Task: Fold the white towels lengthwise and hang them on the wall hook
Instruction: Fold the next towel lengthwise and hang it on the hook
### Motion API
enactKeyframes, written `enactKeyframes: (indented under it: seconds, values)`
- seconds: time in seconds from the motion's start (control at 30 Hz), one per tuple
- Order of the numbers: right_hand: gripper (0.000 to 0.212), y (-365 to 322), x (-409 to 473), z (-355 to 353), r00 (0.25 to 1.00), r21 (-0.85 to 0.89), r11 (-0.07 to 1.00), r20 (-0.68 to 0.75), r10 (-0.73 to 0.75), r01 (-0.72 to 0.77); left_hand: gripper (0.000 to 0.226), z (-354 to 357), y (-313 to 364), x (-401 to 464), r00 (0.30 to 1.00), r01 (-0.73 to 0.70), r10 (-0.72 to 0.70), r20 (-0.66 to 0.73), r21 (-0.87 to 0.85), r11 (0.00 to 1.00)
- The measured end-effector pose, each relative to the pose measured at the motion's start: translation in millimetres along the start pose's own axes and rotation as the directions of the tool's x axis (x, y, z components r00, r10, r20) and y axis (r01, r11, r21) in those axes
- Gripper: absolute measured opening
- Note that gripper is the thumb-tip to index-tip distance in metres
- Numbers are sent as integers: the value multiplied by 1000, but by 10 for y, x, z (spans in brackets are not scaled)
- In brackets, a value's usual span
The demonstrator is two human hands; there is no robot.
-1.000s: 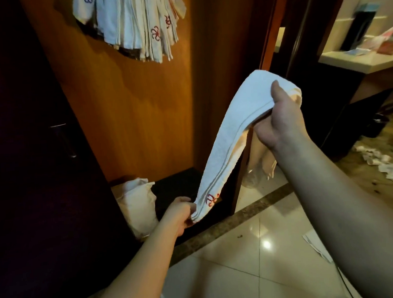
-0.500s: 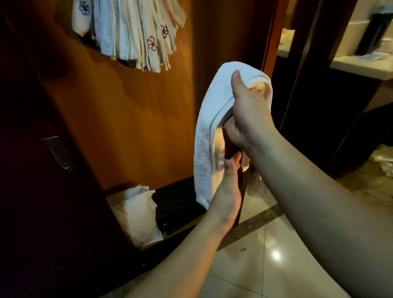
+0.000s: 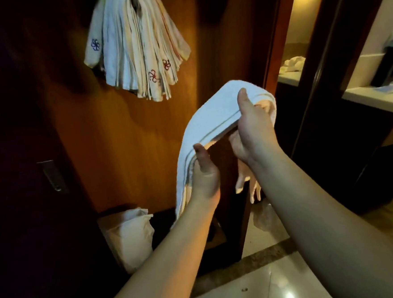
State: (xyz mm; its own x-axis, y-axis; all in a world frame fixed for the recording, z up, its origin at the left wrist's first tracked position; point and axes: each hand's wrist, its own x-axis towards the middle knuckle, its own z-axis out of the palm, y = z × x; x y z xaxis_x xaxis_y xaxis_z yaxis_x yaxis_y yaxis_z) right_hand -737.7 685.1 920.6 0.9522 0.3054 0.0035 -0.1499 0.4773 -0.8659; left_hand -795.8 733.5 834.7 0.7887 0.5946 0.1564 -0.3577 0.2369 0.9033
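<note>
Head view: left hand [image 3: 203, 171] has climbed from the towel [image 3: 214, 115] tail to mid-frame; right hand [image 3: 252, 131] pinches the top; folded, ready for hanging.

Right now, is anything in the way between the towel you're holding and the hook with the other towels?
Nothing visible. The towel is held by the left hand and right hand, and only bare wood wall lies between it and the hung towels up and to the left. The hook itself is hidden under them.
</note>
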Motion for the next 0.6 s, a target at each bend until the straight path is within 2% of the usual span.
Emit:
enactKeyframes:
  seconds: [0.1, 0.2, 0.27, 0.33, 0.4, 0.5, 0.6]
  values:
    - [21, 41, 173, -150, 995, -211, 975, -54, -85, 72, 41, -19, 166, 189, 964, -97, 103, -244, 37, 995]
    - [27, 74, 286, -201, 981, -333, 932, -71, -179, 146, 27, -82, 334, 389, 937, -146, 138, -322, 0, 989]
    - [33, 98, 365, -195, 976, -389, 908, -83, -201, 154, 26, -133, 437, 495, 926, -161, 175, -336, 69, 984]
    - [50, 122, 449, -148, 974, -439, 890, -116, -192, 123, 25, -195, 529, 598, 909, -161, 206, -361, 151, 975]
    - [56, 161, 564, -82, 971, -495, 863, -137, -195, 103, 28, -264, 654, 677, 897, -156, 231, -378, 219, 963]
    - [61, 238, 733, 23, 973, -604, 785, -66, -223, 139, 43, -412, 890, 776, 899, -170, 276, -339, 310, 936]
    - [67, 314, 918, 224, 972, -660, 733, -15, -235, 167, 36, -659, 1145, 956, 891, -186, 323, -317, 394, 900]
